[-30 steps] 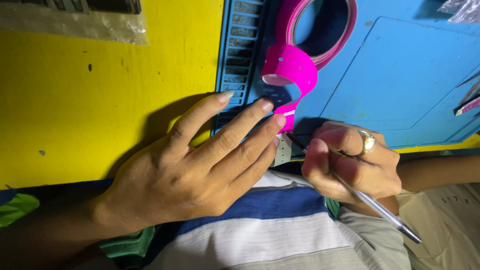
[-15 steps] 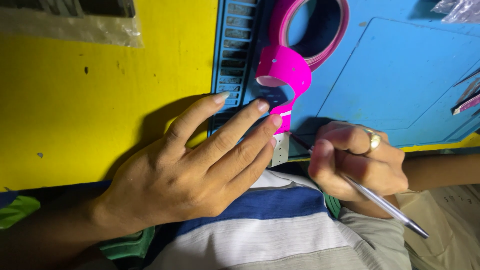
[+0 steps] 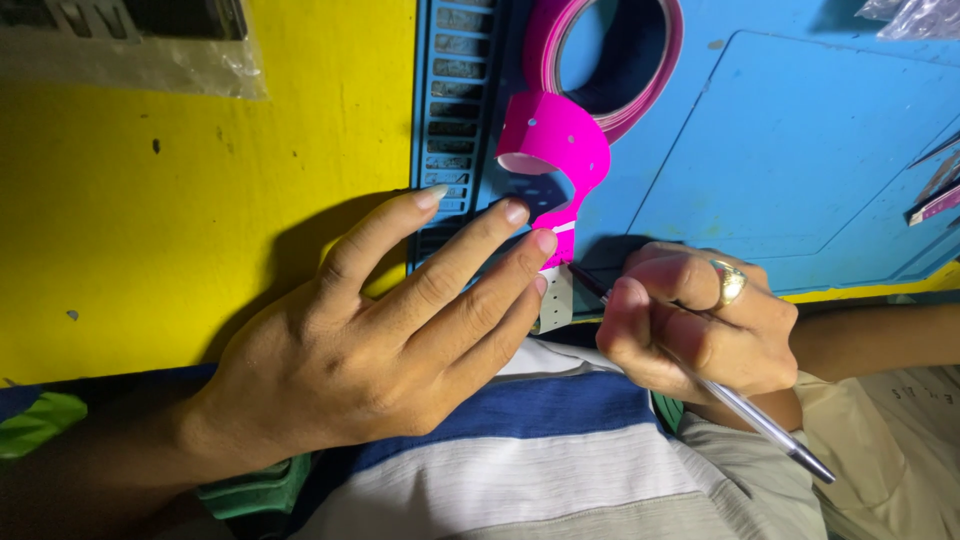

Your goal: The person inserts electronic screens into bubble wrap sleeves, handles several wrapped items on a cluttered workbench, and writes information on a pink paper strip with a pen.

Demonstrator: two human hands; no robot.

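Note:
My left hand (image 3: 375, 330) lies flat with fingers stretched out, its fingertips pressing the loose end of a bright pink perforated strip (image 3: 555, 160) against the edge of the blue mat (image 3: 760, 150). The strip curls up and back to a pink roll (image 3: 610, 55) lying on the mat. A small pale tag (image 3: 555, 300) hangs at the strip's end by my fingertips. My right hand (image 3: 700, 320), with a ring on one finger, grips a pen (image 3: 745, 410) whose tip touches the strip's end near that tag.
A yellow table surface (image 3: 200, 200) spreads to the left. A clear plastic bag (image 3: 130, 45) lies at the top left. Thin pink and dark pieces (image 3: 935, 190) sit at the mat's right edge. My striped shirt (image 3: 520, 470) fills the bottom.
The view has shifted slightly. Both hands stay where they were, the left still pressing the strip, the right holding the pen at its end.

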